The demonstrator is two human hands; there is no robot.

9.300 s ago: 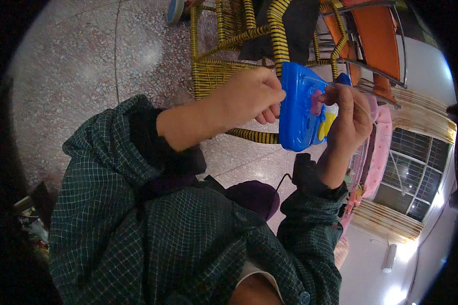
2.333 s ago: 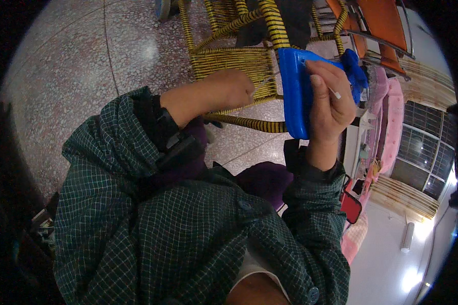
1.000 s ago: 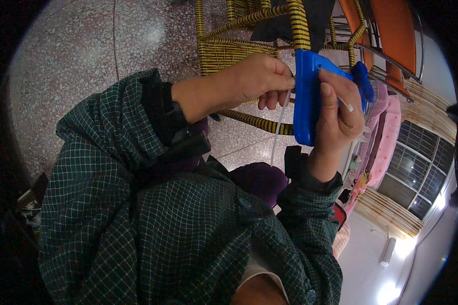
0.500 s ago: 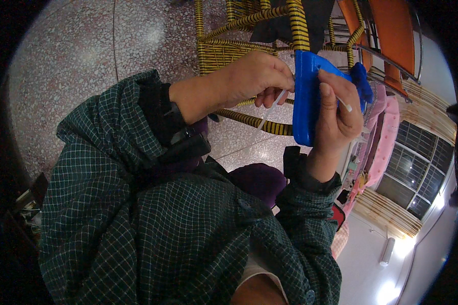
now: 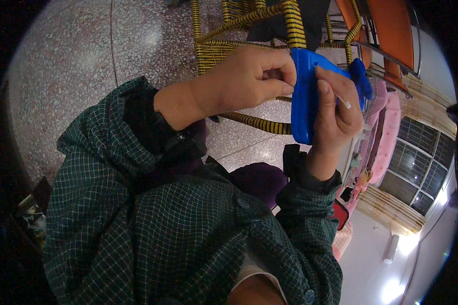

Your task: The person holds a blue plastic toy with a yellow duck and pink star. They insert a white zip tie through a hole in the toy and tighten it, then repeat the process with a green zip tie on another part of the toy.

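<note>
A smooth blue plastic piece with a thick rounded edge stands upright in front of me, against the striped chair frame. My right hand grips it from the right, thumb on its face and fingers bent. The white tip of a thin strip sticks out by the right fingers. My left hand is at the piece's left edge, thumb and forefinger pinched together against it. What lies between those fingertips is too small to make out.
A black-and-yellow woven chair stands beyond my hands on the speckled floor. To its right are a blue crumpled thing, an orange chair and pink padded bedding. My purple-clad knee is below.
My left hand has turned and its fingers have closed into a pinch at the blue edge. The white strip hanging below it is out of sight. My right hand has barely moved.
</note>
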